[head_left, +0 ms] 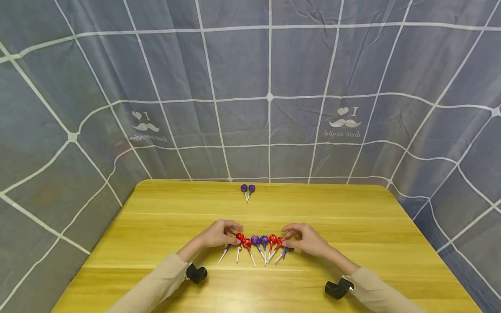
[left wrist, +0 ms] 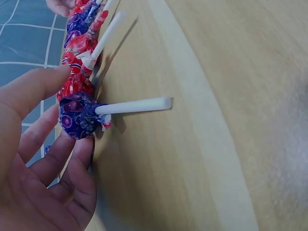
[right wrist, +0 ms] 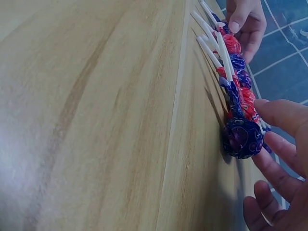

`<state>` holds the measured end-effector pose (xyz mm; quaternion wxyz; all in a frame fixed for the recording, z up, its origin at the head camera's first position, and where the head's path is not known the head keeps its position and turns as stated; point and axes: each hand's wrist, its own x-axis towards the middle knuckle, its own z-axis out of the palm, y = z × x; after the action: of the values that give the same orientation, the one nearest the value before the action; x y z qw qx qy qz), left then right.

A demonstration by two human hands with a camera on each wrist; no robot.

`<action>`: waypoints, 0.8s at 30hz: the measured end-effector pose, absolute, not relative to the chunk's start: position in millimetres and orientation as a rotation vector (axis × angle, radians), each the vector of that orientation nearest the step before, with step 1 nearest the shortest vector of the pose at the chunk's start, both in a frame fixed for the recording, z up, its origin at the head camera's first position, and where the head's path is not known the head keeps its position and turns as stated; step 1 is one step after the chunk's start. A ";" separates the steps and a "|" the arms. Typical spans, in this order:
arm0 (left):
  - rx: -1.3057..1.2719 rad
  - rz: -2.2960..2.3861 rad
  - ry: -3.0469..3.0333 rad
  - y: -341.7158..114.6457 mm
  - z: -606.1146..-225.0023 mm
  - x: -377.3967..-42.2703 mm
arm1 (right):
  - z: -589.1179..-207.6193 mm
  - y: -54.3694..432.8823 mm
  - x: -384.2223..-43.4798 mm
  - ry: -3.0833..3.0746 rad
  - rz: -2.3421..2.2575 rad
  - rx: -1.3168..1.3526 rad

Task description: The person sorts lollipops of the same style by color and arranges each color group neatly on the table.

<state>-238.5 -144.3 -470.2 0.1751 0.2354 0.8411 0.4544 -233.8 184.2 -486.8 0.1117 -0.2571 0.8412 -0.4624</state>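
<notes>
A row of several wrapped lollipops lies on the wooden table, white sticks toward me. Two purple lollipops (head_left: 260, 240) sit in the middle, with red lollipops (head_left: 247, 243) on either side. At the left end, my left hand (head_left: 217, 234) rests its thumb by a red lollipop, fingers loosely bent behind a purple lollipop (left wrist: 77, 115). My right hand (head_left: 307, 239) mirrors it at the other end, thumb at a red lollipop and fingertips touching the end purple lollipop (right wrist: 242, 138). In the head view, the hands partly cover both end lollipops.
Two more purple lollipops (head_left: 248, 188) lie near the table's far edge, sticks crossing. The wooden table (head_left: 176, 204) backs onto a grey curtain (head_left: 242, 121) with white grid lines, which also hangs at both sides. Black wrist cameras (head_left: 197, 274) sit on the sleeves.
</notes>
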 end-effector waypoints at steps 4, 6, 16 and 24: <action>0.673 1.282 2.383 -142.9 -470.6 -236.2 | -488.6 183.5 -233.4 2.445 -1.374 -0.745; 0.676 1.279 2.390 -142.3 -471.2 -235.8 | -489.3 183.3 -233.7 2.441 -1.370 -0.746; 0.685 1.268 2.441 -142.2 -476.9 -235.4 | -492.9 182.2 -232.3 2.464 -1.329 -0.766; 0.670 1.244 2.480 -141.3 -479.4 -234.3 | -493.7 181.1 -229.5 2.492 -1.303 -0.765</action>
<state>-234.3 -141.3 -479.4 0.1432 0.2324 0.8598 0.4314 -229.5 181.1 -493.7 0.1133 -0.2607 0.8497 -0.4441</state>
